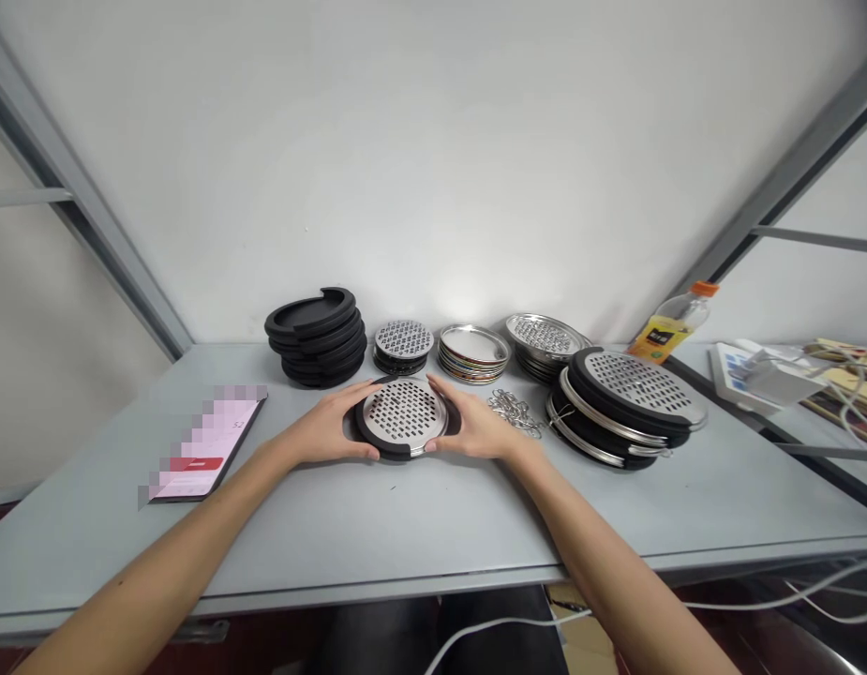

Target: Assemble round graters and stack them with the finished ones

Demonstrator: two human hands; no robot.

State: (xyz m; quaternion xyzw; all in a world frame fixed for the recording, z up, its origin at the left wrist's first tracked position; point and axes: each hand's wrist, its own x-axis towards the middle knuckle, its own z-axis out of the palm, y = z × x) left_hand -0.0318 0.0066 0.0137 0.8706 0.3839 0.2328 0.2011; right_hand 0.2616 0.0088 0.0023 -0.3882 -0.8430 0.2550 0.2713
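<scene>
A round perforated metal disc sits in a black ring on the grey table. My left hand curves round the ring's left side, thumb at the near edge and fingers at the far edge. On the right side my right hand grips it the same way, its thumb on the near rim. Beyond them stand a stack of black rings, a small stack of perforated discs, a stack of shiny metal rings and larger grater discs. Small metal clips lie beside my right hand.
At the right leans a stack of assembled black-and-metal discs. Behind it stands a bottle with an orange cap. A phone lies at the left. A white device with cables is at the far right, beyond a metal frame post.
</scene>
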